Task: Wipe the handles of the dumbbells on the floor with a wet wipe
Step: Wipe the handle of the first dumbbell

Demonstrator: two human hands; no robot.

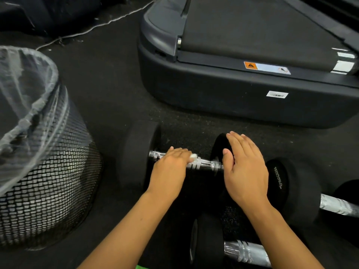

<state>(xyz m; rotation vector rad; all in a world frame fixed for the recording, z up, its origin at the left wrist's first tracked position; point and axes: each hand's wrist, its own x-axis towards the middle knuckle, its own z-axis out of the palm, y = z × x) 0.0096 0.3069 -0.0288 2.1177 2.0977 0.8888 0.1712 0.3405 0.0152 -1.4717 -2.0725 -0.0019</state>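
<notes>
A black dumbbell (139,152) with a chrome handle (204,164) lies on the dark floor. My left hand (171,169) lies over the handle's left half, and a bit of white wet wipe (193,156) shows at its fingertips on the bar. My right hand (244,167) rests with straight fingers on the dumbbell's right head (219,146). A second dumbbell (291,191) lies to the right, and a third dumbbell (206,243) sits at the bottom, each with a chrome handle.
A black mesh bin (44,191) with a clear plastic liner stands at the left. The rear end of a treadmill (233,94) fills the upper right. A white cable (93,27) runs across the floor at the back.
</notes>
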